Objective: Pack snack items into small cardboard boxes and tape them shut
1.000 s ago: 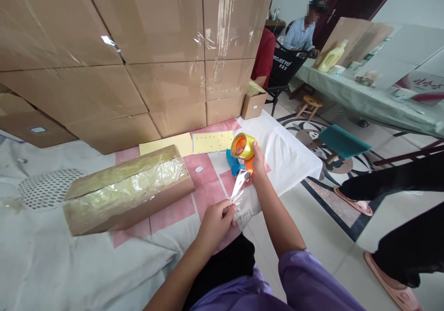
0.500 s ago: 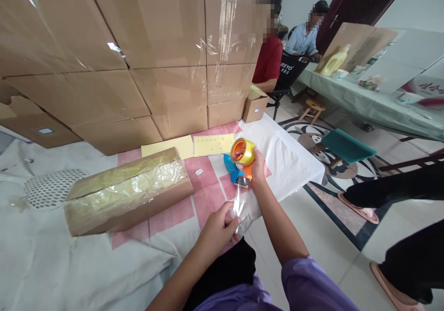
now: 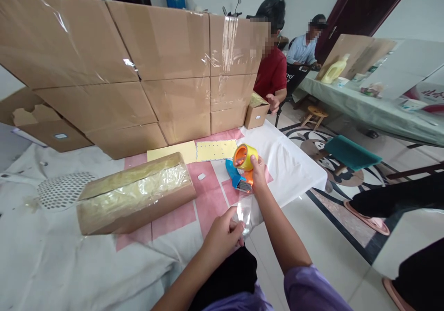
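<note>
- In the head view, the right hand (image 3: 258, 174), right of centre, curls around the tape dispenser (image 3: 237, 181), its thumb up against the yellow tape roll (image 3: 249, 158); the handle is mostly hidden by the palm.
- The left hand (image 3: 224, 234), at lower centre, is nearly closed, thumb and forefinger pinching a clear strip of tape (image 3: 244, 209); how much lies between the fingers cannot be told.
- The strip runs from the dispenser's toothed edge down to that pinch, fairly straight. An even, steady pull should suit it best; slack would probably let it fold and stick to itself.
- A grip on the very end of the strip, with few fingers on the glue, would likely leave it flatter and cleaner.
- The right thumb seems best clear of the roll's rim, so the roll can turn freely, and well away from the teeth.
- The strip hangs close over the cloth (image 3: 301, 163); lifting it a little would guard against snagging.
- The long carton (image 3: 138, 200), left of centre, lies apart from both hands, with shiny tape along its top.
- A small white label (image 3: 201, 177) lies loose near the centre, worth avoiding with the sticky side.
</note>
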Motion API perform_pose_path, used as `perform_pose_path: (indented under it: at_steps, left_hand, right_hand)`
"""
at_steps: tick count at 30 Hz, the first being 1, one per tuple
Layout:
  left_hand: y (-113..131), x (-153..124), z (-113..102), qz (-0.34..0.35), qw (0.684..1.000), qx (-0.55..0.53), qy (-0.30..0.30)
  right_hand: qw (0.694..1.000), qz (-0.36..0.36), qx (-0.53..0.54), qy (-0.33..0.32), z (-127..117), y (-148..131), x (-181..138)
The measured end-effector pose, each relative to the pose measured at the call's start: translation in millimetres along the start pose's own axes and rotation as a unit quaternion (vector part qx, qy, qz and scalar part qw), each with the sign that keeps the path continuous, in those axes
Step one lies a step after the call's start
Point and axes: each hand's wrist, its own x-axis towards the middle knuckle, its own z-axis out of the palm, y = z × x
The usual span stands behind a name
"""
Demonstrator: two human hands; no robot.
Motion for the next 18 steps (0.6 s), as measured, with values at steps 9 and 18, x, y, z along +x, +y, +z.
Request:
perform_pose_path:
  at_steps: [9, 18]
  left_hand:
    - [-4.8, -0.1, 7.6, 0.006, 1.0, 0.013, -0.008]
    - [-5.0, -0.5, 0.5, -0.01, 0.999, -0.035, 0.002]
  right_hand:
    - [0.999, -0.013, -0.04, 0.016, 0.4, -4.7, -4.0]
    - [0.999, -0.027, -0.029, 0.008, 1.1, -10.8, -6.6]
